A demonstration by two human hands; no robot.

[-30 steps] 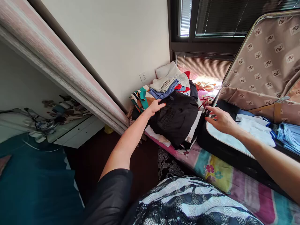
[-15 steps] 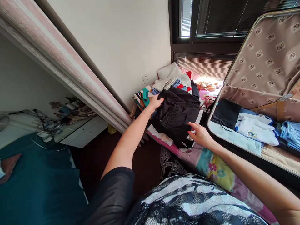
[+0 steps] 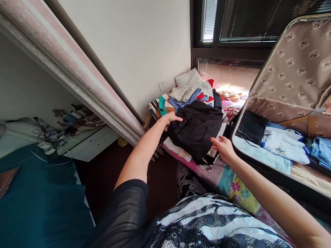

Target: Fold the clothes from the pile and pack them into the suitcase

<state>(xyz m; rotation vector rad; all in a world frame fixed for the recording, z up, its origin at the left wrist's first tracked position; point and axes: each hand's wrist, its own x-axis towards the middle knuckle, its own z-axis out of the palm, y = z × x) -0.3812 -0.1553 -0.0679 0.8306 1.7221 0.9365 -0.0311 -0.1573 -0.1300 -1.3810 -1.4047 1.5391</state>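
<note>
- Black garment (image 3: pixel 203 125) at the left hand (image 3: pixel 172 118): the thumb lies over its upper-left edge and the other fingers go out of sight beneath, so the hold looks clamped on the cloth there.
- The right hand (image 3: pixel 224 148) has thumb and fingers apart, at the lower-right edge; whether the fingertips touch the cloth or only hover, I cannot tell.
- To handle it well, take opposite edges in both hands and keep the fold together, lifting only this layer; the loose fabric will probably slump in the middle if one side rises first.
- Slide the fingers fully under, since the white cloth (image 3: pixel 221 130) below could come along with it.
- The garment lies between the hands, most of it to the right of the left hand's grip, with the gathered band (image 3: pixel 184 133) just beside that grip.
- Beyond the grip, blue cloth (image 3: pixel 186 104) and cream cloth (image 3: pixel 184 91) are stacked on the wall side, a patterned cloth (image 3: pixel 162 104) next to them.
- Right of the right hand stands the suitcase (image 3: pixel 280 82), lid up, holding a black pouch (image 3: pixel 252 126) or folded cloth and a white shirt (image 3: pixel 281 144).
- All of this rests on the quilt (image 3: pixel 243 194).
</note>
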